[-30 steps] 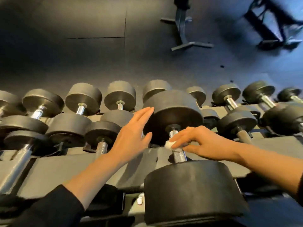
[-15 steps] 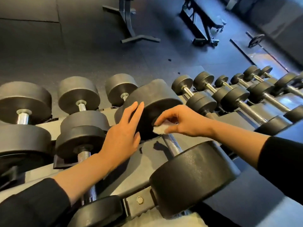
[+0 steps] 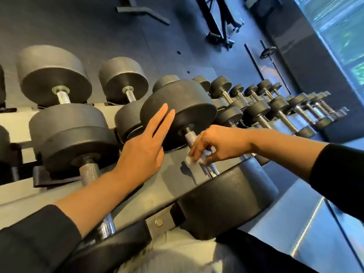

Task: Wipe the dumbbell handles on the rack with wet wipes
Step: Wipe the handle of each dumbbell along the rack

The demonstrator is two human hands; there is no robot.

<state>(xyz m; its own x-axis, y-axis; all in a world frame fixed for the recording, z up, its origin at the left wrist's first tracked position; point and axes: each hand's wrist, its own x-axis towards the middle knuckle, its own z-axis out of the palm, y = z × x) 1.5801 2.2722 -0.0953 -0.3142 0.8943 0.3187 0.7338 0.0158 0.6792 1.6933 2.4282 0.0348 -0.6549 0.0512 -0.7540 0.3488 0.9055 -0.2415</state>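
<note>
A big black dumbbell (image 3: pixel 183 107) lies on the grey rack (image 3: pixel 169 182) in the middle of the view. Its knurled steel handle (image 3: pixel 190 137) runs down towards me. My right hand (image 3: pixel 218 142) pinches a crumpled white wet wipe (image 3: pixel 199 159) around the middle of that handle. My left hand (image 3: pixel 143 148) rests flat, fingers straight and apart, against the near face of the dumbbell's far head. The lower part of the handle is partly hidden by my right hand.
More black dumbbells (image 3: pixel 67 123) sit to the left, and smaller ones (image 3: pixel 275 107) trail off to the right along the rack. Dark rubber floor (image 3: pixel 98 32) lies beyond, with black bench frames (image 3: pixel 220 26) and a weight plate (image 3: pixel 268 52) on it.
My right hand with the wipe has slid down the handle from beside the far head to its middle. The view has swung to the right. My left hand stays on the dumbbell head.
</note>
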